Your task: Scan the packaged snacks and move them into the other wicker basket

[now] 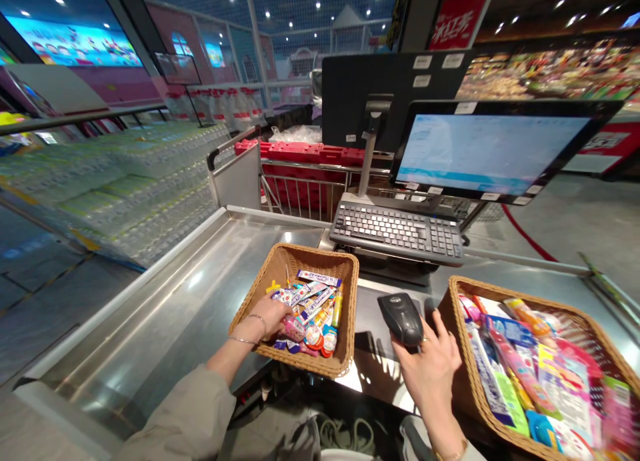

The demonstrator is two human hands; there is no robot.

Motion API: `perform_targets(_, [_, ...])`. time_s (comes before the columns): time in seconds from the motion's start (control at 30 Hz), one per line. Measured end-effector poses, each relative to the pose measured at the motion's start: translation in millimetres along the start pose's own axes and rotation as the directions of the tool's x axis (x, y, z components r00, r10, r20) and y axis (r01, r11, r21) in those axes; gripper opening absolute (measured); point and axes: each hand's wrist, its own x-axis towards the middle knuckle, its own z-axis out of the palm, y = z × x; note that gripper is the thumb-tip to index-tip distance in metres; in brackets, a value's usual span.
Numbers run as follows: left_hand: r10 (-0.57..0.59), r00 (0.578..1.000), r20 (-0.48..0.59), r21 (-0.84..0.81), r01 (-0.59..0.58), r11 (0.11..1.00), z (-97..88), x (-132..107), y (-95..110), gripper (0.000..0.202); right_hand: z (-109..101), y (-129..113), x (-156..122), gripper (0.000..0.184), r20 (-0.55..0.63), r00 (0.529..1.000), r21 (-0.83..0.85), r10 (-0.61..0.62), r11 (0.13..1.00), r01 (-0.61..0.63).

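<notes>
Candy sticks [319,304] slant just right of the left hand [274,314], its grip unclear, while the right hand [431,361] clasps a scanner [401,318].

Shop checkout [200,274] with handheld scanner [401,317]

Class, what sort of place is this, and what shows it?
Most likely a shop checkout: the right hand holds what looks like a barcode scanner, a keyboard and lit screen stand beyond it, and the left hand is in a basket of packaged goods.
</notes>
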Motion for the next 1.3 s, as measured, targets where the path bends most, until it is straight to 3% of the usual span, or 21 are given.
perform_targets(0.23, [-0.022,0.974,-0.227,0.055,0.035,0.998,-25.6,3,8,0.025,-2,3,1,0.032,-0.011,1.0,-0.017,-0.009,1.0,0.008])
perform_targets(0.4, [0.062,0.847,-0.528,0.101,-0.01,0.995,-27.3,10,17,0.031,-4,3,2,0.029,-0.028,1.0,-0.026,-0.012,1.0,0.011])
perform_targets(0.53, [0.108,0.765,-0.635,0.123,-0.037,0.992,-27.5,18,23,0.031,-7,4,3,0.03,-0.037,0.999,-0.026,-0.018,1.0,0.017])
perform_targets(0.7, [0.139,0.675,-0.724,0.138,-0.056,0.989,-34.9,29,36,0.031,-11,5,5,0.028,-0.064,0.998,-0.027,-0.029,0.999,0.028])
perform_targets(1.13, [0.224,0.511,-0.83,0.183,-0.13,0.975,-57.9,56,78,0.027,-24,11,4,0.031,-0.091,0.996,-0.027,-0.023,0.999,0.02])
perform_targets(1.3, [0.225,0.505,-0.833,0.159,-0.171,0.972,-64.1,63,91,0.029,-30,12,4,0.024,-0.067,0.997,-0.039,-0.039,0.999,0.036])
